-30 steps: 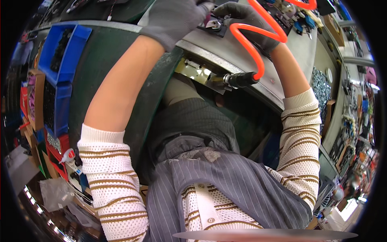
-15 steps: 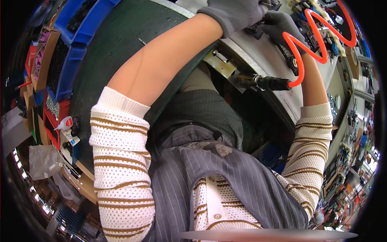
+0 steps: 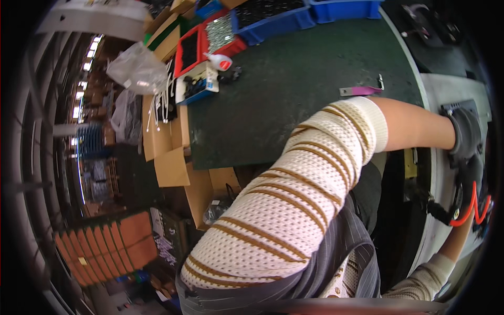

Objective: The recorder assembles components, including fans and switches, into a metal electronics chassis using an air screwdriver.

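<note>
At the far right, both my hands wear dark grey gloves and meet over the light metal work surface [image 3: 438,86]. My left hand [image 3: 467,134] is curled beside a dark flat part [image 3: 467,107]; what lies in its fingers is hidden. Just nearer to me, my right hand [image 3: 471,173] is also closed, its fingertips lost against the left glove. A black air tool [image 3: 438,210] with an orange coiled hose [image 3: 475,205] is next to my right wrist. On the green bench top [image 3: 252,115] lies a small purple-and-metal piece [image 3: 359,91], beyond my left forearm.
Blue bins [image 3: 278,23] of dark parts line the far edge. Left of them are a red tray [image 3: 189,50], a bottle with a red label [image 3: 219,61] and a small box of black parts [image 3: 197,86]. Cardboard boxes [image 3: 173,170] and a clear plastic bag [image 3: 139,68] stand at the left.
The view has swung left, so my hands now appear at the right edge and more of the bench and left side shows. Both hands remain close together.
</note>
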